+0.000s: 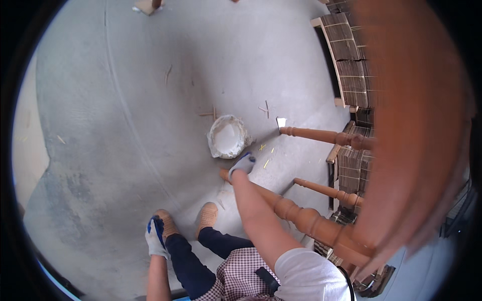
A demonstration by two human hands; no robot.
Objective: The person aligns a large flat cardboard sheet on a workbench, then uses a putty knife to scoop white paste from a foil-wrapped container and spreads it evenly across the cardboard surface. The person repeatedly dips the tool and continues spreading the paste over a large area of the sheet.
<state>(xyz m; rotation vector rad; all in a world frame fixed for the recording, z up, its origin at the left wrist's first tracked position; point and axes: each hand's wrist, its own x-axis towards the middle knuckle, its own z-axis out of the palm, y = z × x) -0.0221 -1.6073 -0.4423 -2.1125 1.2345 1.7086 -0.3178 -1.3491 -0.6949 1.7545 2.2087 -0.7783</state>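
Note:
My right hand (243, 164), in a grey glove with dark blue on the fingers, reaches past the foot of a turned brown wooden leg (306, 218). Its fingers are curled, and what they hold, if anything, is hidden. Just beyond it stands a round bucket (227, 137) with whitish material inside and a crumpled pale lining around the rim. Low beside my shoe hangs my left hand (156, 236), in a white and blue glove, with its fingers loosely apart and no object visible in it. The leg belongs to a large brown wooden piece of furniture (411, 125), blurred and close on the right.
Two more turned legs (321, 134) of the furniture extend over the floor on the right. Tied stacks of brown flat pieces (351, 75) stand behind them. Thin wooden sticks (215, 113) and yellow scraps (266, 163) lie on the grey floor. My shoes (207, 215) are near the leg.

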